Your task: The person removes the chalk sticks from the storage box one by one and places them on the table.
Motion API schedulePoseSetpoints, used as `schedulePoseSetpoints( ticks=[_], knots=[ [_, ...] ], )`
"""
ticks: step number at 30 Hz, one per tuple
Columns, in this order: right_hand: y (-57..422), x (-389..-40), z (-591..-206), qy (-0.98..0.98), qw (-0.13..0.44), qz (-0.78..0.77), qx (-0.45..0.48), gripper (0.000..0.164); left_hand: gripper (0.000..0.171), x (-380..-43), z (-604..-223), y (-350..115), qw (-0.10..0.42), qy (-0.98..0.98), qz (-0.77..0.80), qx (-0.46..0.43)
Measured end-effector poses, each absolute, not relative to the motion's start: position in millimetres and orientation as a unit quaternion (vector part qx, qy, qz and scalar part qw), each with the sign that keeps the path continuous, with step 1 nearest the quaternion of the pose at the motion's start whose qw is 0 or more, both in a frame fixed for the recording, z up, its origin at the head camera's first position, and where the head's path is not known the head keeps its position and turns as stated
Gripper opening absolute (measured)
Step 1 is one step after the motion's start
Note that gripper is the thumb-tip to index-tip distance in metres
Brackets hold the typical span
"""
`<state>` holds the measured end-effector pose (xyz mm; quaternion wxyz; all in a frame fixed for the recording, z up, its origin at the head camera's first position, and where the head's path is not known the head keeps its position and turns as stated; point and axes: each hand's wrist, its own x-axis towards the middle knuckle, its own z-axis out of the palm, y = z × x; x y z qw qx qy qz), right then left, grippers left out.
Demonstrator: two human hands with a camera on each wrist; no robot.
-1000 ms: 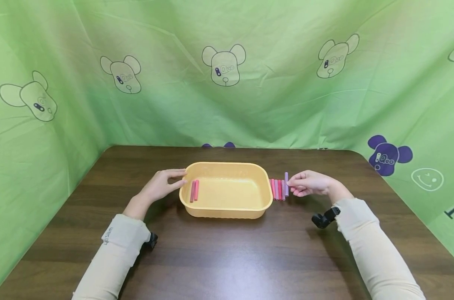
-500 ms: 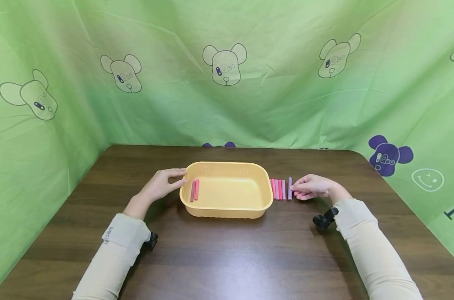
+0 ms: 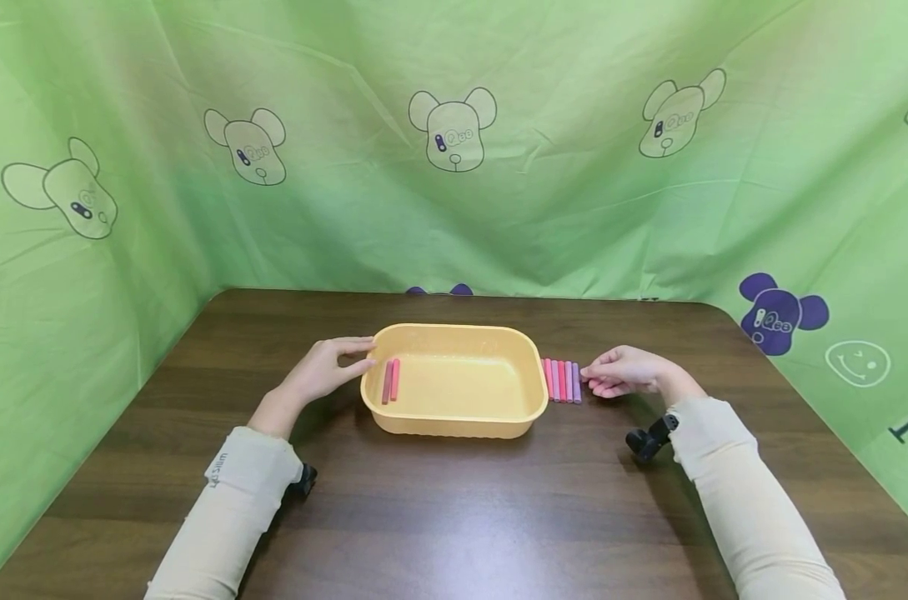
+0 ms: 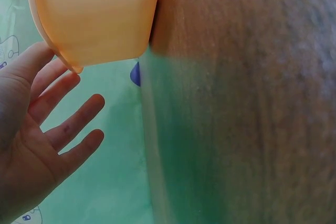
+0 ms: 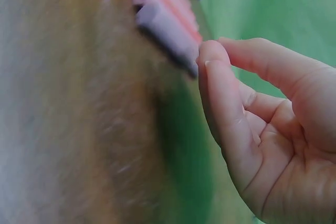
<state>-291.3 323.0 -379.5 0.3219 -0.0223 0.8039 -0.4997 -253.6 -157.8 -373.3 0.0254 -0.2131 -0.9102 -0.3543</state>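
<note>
A yellow plastic basin [image 3: 454, 426] stands mid-table with a brown stick [image 3: 387, 382] and a pink-red stick [image 3: 395, 380] lying side by side inside, near its left wall. At its left rim is my left hand [image 3: 324, 369], thumb and index touching the edge, other fingers extended. Right of the basin, several round, chalk-like sticks in pinks, red and purples lie in a row. The outermost is a purple stick [image 3: 577, 383]. Beside it is my right hand [image 3: 622, 372], thumb and index tips together, other fingers curled. In the right wrist view these fingertips [image 5: 216, 56] partly cover the stick's end.
The brown wooden table [image 3: 454, 508] reaches from the near edge back to a green curtain [image 3: 333, 217] printed with bear heads. This cloth surrounds the table at the back and both sides. A black wrist camera [image 3: 652, 437] sits on the right sleeve.
The purple stick that my right hand pinched above the row now lies flat against its right end, and the small gap seen half a second ago is gone. My left hand stays at the rim.
</note>
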Motion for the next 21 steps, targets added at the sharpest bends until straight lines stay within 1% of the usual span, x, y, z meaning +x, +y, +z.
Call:
schedulePoseSetpoints(
  ticks=[2,8,12,15,18,21],
  knots=[
    [319,-291,-373,0.808,0.312,-0.498,-0.028,0.012,0.042,-254,-374,-158,0.026,-0.910,-0.355,-0.214],
    [300,-291,-351,0.823,0.289,-0.486,-0.053,0.036,0.042,-254,-374,-157,0.026,-0.911,-0.351,-0.214],
    [285,-294,-337,0.831,0.280,-0.474,-0.079,0.043,0.042,-254,-373,-157,0.024,-0.911,-0.352,-0.213],
    [271,-297,-327,0.834,0.277,-0.469,-0.094,0.044,0.042,-254,-372,-157,0.027,-0.909,-0.355,-0.216],
    [254,-300,-319,0.834,0.279,-0.464,-0.106,0.039,0.041,-254,-372,-157,0.032,-0.907,-0.357,-0.221],
    [235,-302,-313,0.835,0.282,-0.458,-0.118,0.030,0.041,-253,-372,-157,0.035,-0.906,-0.358,-0.223]
  ],
)
